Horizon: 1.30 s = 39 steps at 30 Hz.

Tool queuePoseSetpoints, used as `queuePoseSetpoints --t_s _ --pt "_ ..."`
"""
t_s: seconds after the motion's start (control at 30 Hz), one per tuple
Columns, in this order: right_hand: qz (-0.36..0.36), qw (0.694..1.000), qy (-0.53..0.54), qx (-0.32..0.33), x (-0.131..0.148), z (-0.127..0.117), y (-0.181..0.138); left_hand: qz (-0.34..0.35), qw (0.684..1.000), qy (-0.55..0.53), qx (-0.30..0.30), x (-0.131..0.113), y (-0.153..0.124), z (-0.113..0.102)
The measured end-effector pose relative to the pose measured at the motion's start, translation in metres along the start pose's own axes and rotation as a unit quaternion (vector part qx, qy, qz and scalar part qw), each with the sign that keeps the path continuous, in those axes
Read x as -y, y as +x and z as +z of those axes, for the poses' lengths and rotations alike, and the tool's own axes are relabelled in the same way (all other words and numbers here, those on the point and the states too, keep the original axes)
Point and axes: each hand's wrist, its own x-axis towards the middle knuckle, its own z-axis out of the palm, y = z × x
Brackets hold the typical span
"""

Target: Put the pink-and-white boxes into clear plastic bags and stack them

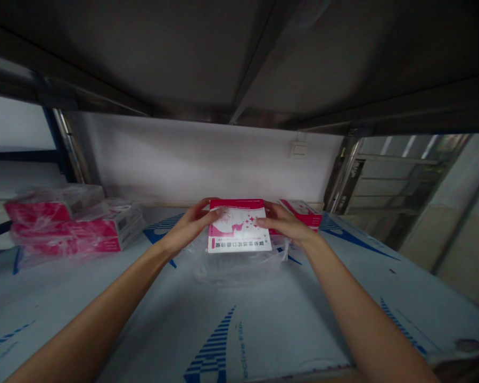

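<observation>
Between my two hands is a pink and white cardboard box (239,226) with printed characters, its broad face tilted toward me. My left hand (199,219) grips its left side, thumb on the front face and fingers behind. On the other side my right hand (283,221) holds it the same way, the thumb lying across the front. Crumpled clear plastic wrap (239,268) lies on the shelf below the box. Just behind my right hand sits another pink and white box (303,211), partly hidden.
Several pink and white boxes (75,223) in clear plastic are stacked at the left. The shelf surface (287,314) has blue-printed protective film. Low overhead hangs a dark metal shelf (183,58). Metal posts (345,173) stand at the back corners, before a white wall (207,159).
</observation>
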Motion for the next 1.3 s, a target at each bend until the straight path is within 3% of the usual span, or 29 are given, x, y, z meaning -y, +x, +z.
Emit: queuePoseSetpoints --t_s 0.23,0.33,0.5,0.63,0.73,0.83,0.93,1.03,1.1,1.2,1.3 --pt "0.103 0.989 -0.059 0.093 -0.027 -0.018 -0.001 -0.054 0.980 0.120 0.150 0.019 0.002 -0.011" --pt "0.133 0.978 -0.107 0.124 -0.039 -0.020 0.002 -0.081 0.970 0.152 0.172 0.031 0.003 -0.015" --pt "0.166 0.963 -0.178 0.120 -0.045 -0.020 0.004 -0.093 0.961 0.191 0.175 0.036 0.004 -0.016" --pt "0.138 0.969 -0.172 0.109 -0.041 -0.021 0.004 -0.017 0.947 0.286 0.148 0.034 0.003 -0.019" --pt "0.104 0.971 -0.208 0.057 -0.038 -0.028 0.004 0.081 0.908 0.398 0.105 0.038 0.004 -0.025" --pt "0.063 0.977 -0.202 0.036 -0.035 -0.037 0.004 0.136 0.883 0.443 0.080 0.039 0.004 -0.032" --pt "0.012 0.976 -0.217 -0.023 -0.032 -0.045 0.003 0.149 0.901 0.406 0.044 0.029 0.003 -0.038" --pt "-0.039 0.939 -0.310 -0.143 -0.025 -0.052 -0.001 0.147 0.929 0.340 -0.019 0.012 0.000 -0.043" --pt "-0.026 0.928 -0.327 -0.177 -0.017 -0.054 -0.006 0.141 0.945 0.290 -0.060 0.003 -0.001 -0.045" --pt "0.043 0.971 -0.188 -0.145 -0.004 -0.052 -0.011 0.124 0.980 0.124 -0.089 -0.003 -0.001 -0.047" --pt "0.033 0.992 -0.039 -0.113 0.004 -0.042 -0.011 0.078 0.990 -0.108 -0.033 -0.003 0.000 -0.040"
